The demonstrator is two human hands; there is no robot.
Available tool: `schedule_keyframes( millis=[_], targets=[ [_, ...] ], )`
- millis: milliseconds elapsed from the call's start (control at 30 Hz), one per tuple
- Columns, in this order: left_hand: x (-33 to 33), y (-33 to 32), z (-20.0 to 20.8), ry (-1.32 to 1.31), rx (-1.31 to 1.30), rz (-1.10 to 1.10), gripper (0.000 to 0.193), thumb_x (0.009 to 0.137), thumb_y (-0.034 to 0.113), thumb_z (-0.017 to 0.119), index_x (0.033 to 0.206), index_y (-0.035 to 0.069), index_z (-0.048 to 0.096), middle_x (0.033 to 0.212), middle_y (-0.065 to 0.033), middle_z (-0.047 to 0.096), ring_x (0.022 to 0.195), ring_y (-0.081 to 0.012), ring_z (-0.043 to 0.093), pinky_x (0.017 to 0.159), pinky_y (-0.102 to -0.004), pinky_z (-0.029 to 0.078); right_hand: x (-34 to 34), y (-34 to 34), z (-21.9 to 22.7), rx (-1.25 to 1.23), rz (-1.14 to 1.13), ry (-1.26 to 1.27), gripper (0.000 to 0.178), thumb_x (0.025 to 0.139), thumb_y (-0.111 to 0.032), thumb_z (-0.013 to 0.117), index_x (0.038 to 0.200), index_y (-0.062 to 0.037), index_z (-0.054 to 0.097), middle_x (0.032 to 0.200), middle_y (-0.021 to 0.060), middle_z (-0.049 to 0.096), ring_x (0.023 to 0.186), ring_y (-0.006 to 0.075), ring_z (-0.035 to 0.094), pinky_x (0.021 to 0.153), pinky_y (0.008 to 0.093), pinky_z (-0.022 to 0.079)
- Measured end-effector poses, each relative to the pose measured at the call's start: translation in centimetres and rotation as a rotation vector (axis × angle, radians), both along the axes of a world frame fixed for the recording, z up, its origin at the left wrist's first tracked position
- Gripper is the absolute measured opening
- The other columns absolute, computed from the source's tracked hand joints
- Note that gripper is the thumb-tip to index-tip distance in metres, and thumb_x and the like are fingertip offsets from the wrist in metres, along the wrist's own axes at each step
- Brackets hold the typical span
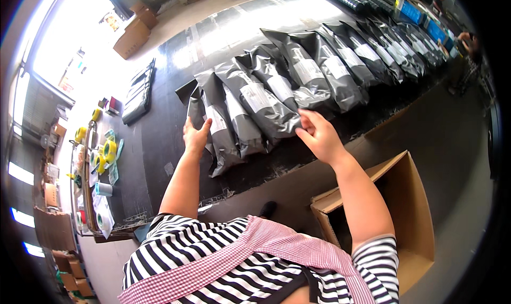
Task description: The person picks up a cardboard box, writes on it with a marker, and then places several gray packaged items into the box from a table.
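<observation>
Checked apron (pixel 271 236), open carton (pixel 420 208) alongside — grey bags (pixel 258 97) lie beyond.

A large bright opening (pixel 69 35), window or doorway I cannot tell, fills the far left, and its glare washes out what lies beyond. Beside it runs a ridged grey wall (pixel 34 110), and lower on the left glow several pale rectangular panels (pixel 22 173). The long black bench (pixel 151 144) crosses the room from left to right, shining white along its far side and scuffed along its near edge. A metal rack (pixel 87 187) stands at its left end. The floor (pixel 447 139) is grey, darker at right and lighter beyond the bench.
</observation>
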State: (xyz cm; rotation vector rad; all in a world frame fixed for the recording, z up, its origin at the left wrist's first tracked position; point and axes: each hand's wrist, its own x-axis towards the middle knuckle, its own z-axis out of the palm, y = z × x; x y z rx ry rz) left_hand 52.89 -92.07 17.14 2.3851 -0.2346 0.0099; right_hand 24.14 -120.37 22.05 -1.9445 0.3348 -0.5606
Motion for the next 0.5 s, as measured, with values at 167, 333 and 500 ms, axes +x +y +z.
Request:
schedule_keyframes(
  millis=[167, 333, 500],
  targets=[
    [0.0, -4.2, 0.1, 0.306, -0.066, -0.117, 0.137, 0.069, 0.067, 0.082, 0.16, 0.003, 0.002, 0.152, -0.0356, 0.034, 0.144, -0.0452, 0.034, 0.116, -0.0463, 0.033, 15.6, -3.3, -1.7, -0.36, -0.071, 0.392, 0.086, 0.085, -0.042, 0.076, 0.149, 0.0026, 0.039, 0.151, 0.0239, 0.042, 0.14, 0.0375, 0.041, 0.117, 0.0401, 0.035],
    [0.8, -5.2, 0.0, 0.271, 0.073, -0.138, 0.143, 0.063, 0.07, 0.083, 0.16, 0.005, 0.0, 0.15, -0.0406, 0.031, 0.14, -0.0537, 0.033, 0.116, -0.0518, 0.031, 21.5, -1.4, -1.4, -0.364, -0.246, 0.896, 0.154, 0.049, -0.078, 0.084, 0.159, 0.0004, 0.011, 0.151, 0.0293, 0.038, 0.141, 0.0389, 0.04, 0.117, 0.0425, 0.034],
    [3.5, -2.8, -0.8, 0.27, -0.213, -0.283, 0.14, 0.06, 0.039, 0.096, 0.16, 0.006, 0.004, 0.147, -0.0342, 0.041, 0.135, -0.0427, 0.047, 0.111, -0.0437, 0.04, 21.0, 4.5, -2.2, -0.195, -0.113, 0.706, 0.146, 0.05, -0.063, 0.092, 0.155, 0.0069, 0.018, 0.148, 0.0326, 0.042, 0.139, 0.0407, 0.043, 0.116, 0.0407, 0.036]
  ],
)
